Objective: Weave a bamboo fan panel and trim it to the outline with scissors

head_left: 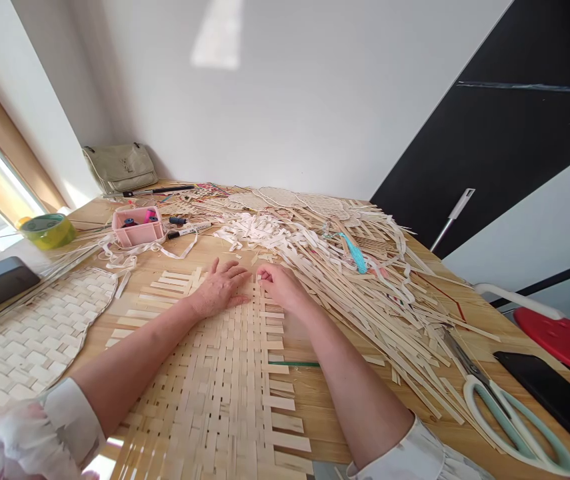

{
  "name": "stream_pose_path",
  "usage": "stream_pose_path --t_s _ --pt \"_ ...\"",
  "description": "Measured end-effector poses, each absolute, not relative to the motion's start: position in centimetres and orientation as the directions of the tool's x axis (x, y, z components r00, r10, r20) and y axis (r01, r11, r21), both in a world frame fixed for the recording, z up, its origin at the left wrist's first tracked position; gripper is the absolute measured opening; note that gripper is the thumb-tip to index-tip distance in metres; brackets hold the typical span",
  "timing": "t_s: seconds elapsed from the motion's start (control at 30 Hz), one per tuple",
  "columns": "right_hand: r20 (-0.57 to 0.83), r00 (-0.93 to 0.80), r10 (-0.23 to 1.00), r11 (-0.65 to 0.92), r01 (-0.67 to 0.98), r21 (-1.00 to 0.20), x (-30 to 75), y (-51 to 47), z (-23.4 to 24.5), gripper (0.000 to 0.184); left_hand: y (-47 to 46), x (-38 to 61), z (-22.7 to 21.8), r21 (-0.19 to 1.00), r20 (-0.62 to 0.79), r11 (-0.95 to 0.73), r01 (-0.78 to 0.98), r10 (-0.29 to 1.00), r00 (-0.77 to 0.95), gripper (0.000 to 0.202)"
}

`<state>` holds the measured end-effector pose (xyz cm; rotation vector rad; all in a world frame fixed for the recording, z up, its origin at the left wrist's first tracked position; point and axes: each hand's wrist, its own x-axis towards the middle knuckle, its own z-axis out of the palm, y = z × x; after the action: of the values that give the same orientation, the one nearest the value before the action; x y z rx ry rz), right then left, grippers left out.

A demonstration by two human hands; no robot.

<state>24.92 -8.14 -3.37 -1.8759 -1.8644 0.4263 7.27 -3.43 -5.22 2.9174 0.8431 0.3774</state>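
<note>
A woven mat of pale flat strips (215, 380) lies before me, with loose strip ends sticking out along both sides. My left hand (222, 287) rests flat on its far part, fingers spread and pointing right. At the mat's far right corner, my right hand (279, 283) is closed, thumb and fingers pinched at the end of a pale strip (259, 277). The fingers partly cover what they grip. A thin green strip (295, 364) lies under my right forearm.
Loose strips (365, 327) pile up on the right, near scissors (509, 413) and a black phone (555, 400). On the left are a finished woven piece (25, 333), a pink basket (137, 233), a marker (189, 231) and a tape roll (49, 231). A bag (121, 167) stands against the wall.
</note>
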Motion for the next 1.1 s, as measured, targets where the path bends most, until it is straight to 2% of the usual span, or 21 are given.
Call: stream_pose_path --t_s 0.4,0.67,1.1 --pt "0.024 0.023 0.999 -0.008 0.866 -0.501 24.5 -8.8 -2.2 0.019 -3.3 7.5 -5.5 0.202 0.238 -0.871 0.447 0.487 0.841 0.051" --pt "0.01 0.032 0.999 -0.023 0.881 -0.473 24.6 -8.6 -2.7 0.018 -3.4 7.7 -6.1 0.128 0.347 -0.858 0.497 0.509 0.788 0.052" --pt "0.021 0.018 1.0 -0.007 0.899 -0.438 24.3 -8.8 -2.4 0.02 -3.4 7.7 -6.2 0.149 0.317 -0.85 0.505 0.525 0.79 0.051"
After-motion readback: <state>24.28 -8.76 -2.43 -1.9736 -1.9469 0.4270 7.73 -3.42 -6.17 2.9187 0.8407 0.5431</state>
